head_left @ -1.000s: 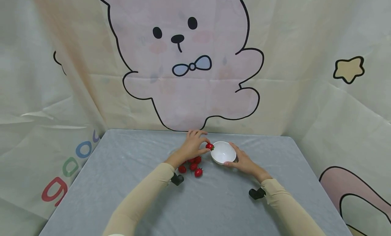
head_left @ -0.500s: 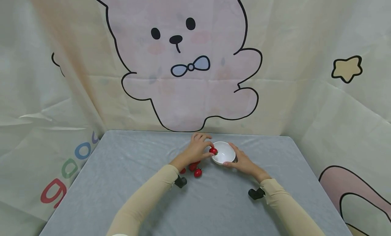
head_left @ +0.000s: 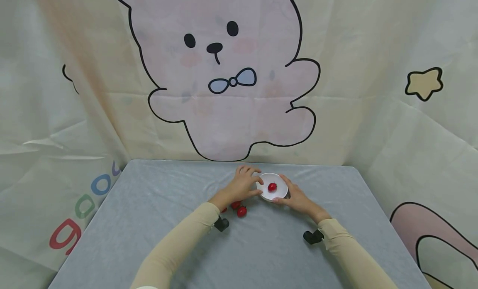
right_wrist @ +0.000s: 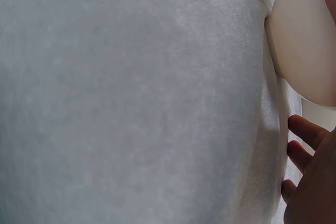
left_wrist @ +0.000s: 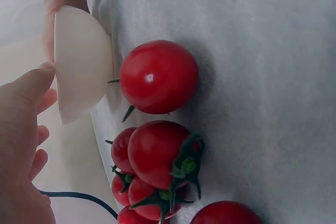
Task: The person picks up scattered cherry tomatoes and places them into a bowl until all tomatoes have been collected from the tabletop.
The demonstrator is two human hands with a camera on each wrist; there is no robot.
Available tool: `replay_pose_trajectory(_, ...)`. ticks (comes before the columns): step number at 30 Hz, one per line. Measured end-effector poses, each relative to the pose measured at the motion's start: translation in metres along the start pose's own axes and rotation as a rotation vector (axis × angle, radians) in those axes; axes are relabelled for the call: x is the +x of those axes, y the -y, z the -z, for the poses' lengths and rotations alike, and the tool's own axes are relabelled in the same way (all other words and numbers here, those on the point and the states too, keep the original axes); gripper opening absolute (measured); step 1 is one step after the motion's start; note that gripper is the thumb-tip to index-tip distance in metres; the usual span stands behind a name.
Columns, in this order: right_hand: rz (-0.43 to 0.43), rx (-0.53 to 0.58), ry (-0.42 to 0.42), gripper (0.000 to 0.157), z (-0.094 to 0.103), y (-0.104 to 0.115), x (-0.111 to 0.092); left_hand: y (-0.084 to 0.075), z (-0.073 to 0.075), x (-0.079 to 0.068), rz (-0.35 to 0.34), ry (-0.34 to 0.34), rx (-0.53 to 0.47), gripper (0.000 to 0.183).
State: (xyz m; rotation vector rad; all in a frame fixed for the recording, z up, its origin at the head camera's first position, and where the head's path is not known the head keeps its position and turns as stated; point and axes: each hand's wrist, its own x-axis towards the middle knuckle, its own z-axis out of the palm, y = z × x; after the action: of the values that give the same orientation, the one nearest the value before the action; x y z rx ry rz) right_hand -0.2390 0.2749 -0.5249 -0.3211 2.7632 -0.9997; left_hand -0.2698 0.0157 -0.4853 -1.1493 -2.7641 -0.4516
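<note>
A white bowl (head_left: 281, 190) stands on the cloth with one cherry tomato (head_left: 272, 187) inside it. My right hand (head_left: 298, 199) holds the bowl's right side between thumb and fingers. At the opposite rim hovers my left hand (head_left: 242, 185), thumb and fingers spread apart with nothing between them. In the left wrist view, a thumb tip reaches the bowl's (left_wrist: 83, 64) rim. Below that hand lie several loose cherry tomatoes, including a single tomato (left_wrist: 159, 77) and a tight cluster with green stems (left_wrist: 185, 166). From the head view, the left forearm partly hides these.
A grey-blue cloth (head_left: 261, 255) covers the table, whose back edge runs along a printed curtain (head_left: 336, 135). Black wrist camera mounts (head_left: 313, 237) jut out below both wrists. A dark cable (left_wrist: 79, 194) shows past the left hand.
My left hand has carried a cherry tomato rightward over the bowl's rim and let it go; it now lies inside. My right hand keeps its hold on the bowl.
</note>
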Motion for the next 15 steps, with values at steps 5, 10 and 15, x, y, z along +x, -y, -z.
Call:
replay_pose_trajectory(5,0.001,-0.016,-0.011,0.106,-0.0005,-0.0016,0.0014,0.0006,0.0002,-0.0016,0.002,-0.007,0.011,0.028)
replay_pose_trajectory(10,-0.009,-0.022,-0.011,0.106,-0.0015,-0.0021,0.0021,0.0018,-0.0008,-0.0024,0.006,-0.011,0.023,0.028)
replay_pose_trajectory(15,-0.007,-0.026,-0.009,0.106,-0.0013,-0.0018,0.0019,0.0025,-0.0007,-0.0031,0.010,-0.012,0.029,0.028)
